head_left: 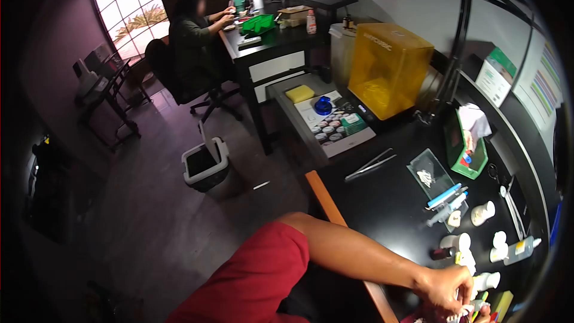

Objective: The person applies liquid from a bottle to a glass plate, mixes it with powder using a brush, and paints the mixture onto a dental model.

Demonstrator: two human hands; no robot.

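My left hand is at the lower right, its fingers bent down and pinched together. Under its fingertips is a small whitish piece, too cut off to name. Only some fingers of my right hand show at the bottom edge, curled close to that piece. Several white bottles stand just beyond, among them a white bottle beside my left hand. A small dark bottle lies near my left wrist. A yellow block sits to the right of my hands.
On the black table are tweezers, a glass slab, a syringe and a green bin. An orange transparent box stands behind. A lamp arm rises at right. Another person sits at a far desk; a trash bin stands on the floor.
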